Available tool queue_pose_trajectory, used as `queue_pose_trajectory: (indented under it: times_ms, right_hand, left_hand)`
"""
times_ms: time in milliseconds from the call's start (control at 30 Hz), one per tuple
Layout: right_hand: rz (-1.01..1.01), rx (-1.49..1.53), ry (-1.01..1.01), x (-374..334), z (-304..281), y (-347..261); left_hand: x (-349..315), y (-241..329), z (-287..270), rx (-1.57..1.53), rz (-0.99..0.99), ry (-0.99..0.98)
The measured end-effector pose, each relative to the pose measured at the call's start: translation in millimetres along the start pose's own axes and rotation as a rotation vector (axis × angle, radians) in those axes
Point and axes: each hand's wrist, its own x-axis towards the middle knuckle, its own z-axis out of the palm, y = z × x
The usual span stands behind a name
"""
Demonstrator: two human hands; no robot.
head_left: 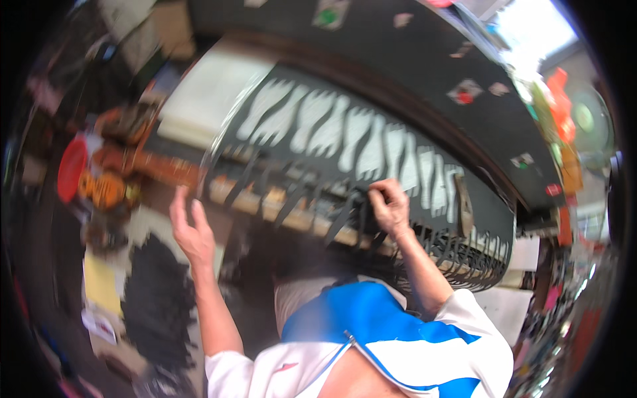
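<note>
Over the left front corner of the bench, my left hand (192, 229) is raised with thumb and fingers apart and nothing in it. My right hand (391, 205) is at the middle of the bench's front edge, fingers curled together beside dark strips (342, 220); whether it grips one is hidden. Several of these strips hang over the pale front edge. Behind them, a row of flat white pieces (365, 142) with finger-like forked ends lies on the dark bench top (292, 74). More black strips (458, 252) hang in a bunch to the right of my right hand.
A narrow, long tool-like thing (464, 205) lies at the row's right end. At the left are a pale sheet stack (206, 93), a red bowl (73, 169), an orange-yellow object (103, 190) and a pile of black pieces (158, 298). A dark raised panel (411, 73) borders the bench's far side.
</note>
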Motion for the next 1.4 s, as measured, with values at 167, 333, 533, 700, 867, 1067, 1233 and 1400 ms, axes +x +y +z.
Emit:
queue_pose_trajectory:
  times_ms: [167, 333, 533, 700, 867, 1067, 1233, 1400]
  right_hand:
    - [-0.097, 0.02, -0.076, 62.2, -71.3, -19.9]
    - [-0.27, -0.065, 0.31, 130.0, -200.1, -9.8]
    - [-0.087, -0.102, 0.475, 164.6, -305.6, 24.2]
    - [-0.192, 0.064, 0.447, 212.4, -324.7, 1.7]
    - [-0.282, 0.146, 0.206, 255.3, -271.4, -57.7]
    - [-0.623, -0.065, -0.01, 275.8, -168.9, -121.7]
    - [-0.616, -0.275, -0.039, 289.2, -132.6, -105.1]
    - [-0.341, -0.398, 0.104, 299.1, -184.2, -74.4]
  left_hand:
    - [30.7, 135.3, 114.0, -0.154, 0.189, -0.356]
    - [25.7, 178.9, 204.3, -0.13, 0.363, -0.536]
    - [2.4, 199.4, 272.8, -0.137, 0.35, -0.558]
    - [-8.8, 198.1, 282.6, 0.042, 0.537, -0.42]
    - [-10.4, 199.8, 275.3, -0.024, 0.471, -0.445]
    - [81.5, 202.9, 242.6, -0.296, 0.003, -0.554]
    - [195.4, 171.6, 243.5, -0.582, -0.005, -0.369]
    - [168.7, 170.2, 280.3, -0.497, 0.029, -0.723]
